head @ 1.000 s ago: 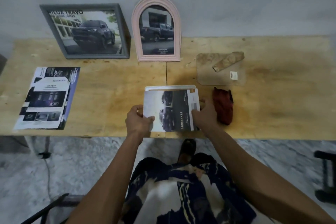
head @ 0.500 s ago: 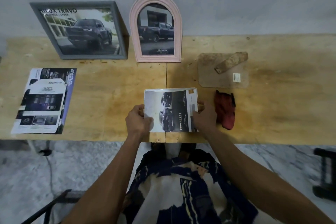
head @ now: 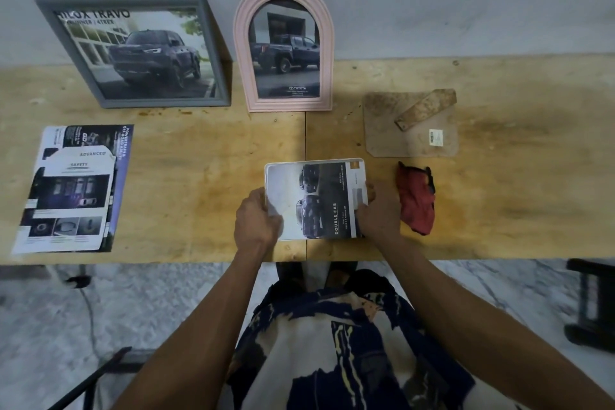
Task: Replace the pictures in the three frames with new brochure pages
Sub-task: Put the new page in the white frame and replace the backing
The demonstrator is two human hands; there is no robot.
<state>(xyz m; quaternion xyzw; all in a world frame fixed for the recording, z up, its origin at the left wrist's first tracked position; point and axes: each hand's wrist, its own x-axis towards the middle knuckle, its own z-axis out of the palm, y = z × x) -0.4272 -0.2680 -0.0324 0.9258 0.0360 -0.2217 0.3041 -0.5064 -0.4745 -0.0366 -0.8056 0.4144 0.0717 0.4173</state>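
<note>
Brochure page: on white frame, worktop front edge.
Your left hand: fingers grasping page's left edge.
Your right hand: fingers grasping its right edge.

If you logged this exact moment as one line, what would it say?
step: fitting page | left hand: holds white frame with car brochure page | right hand: holds opposite edge | where: wooden table, front edge

Bare table lies left of the held white frame; a red cloth (just beside) crowds its right.
</note>
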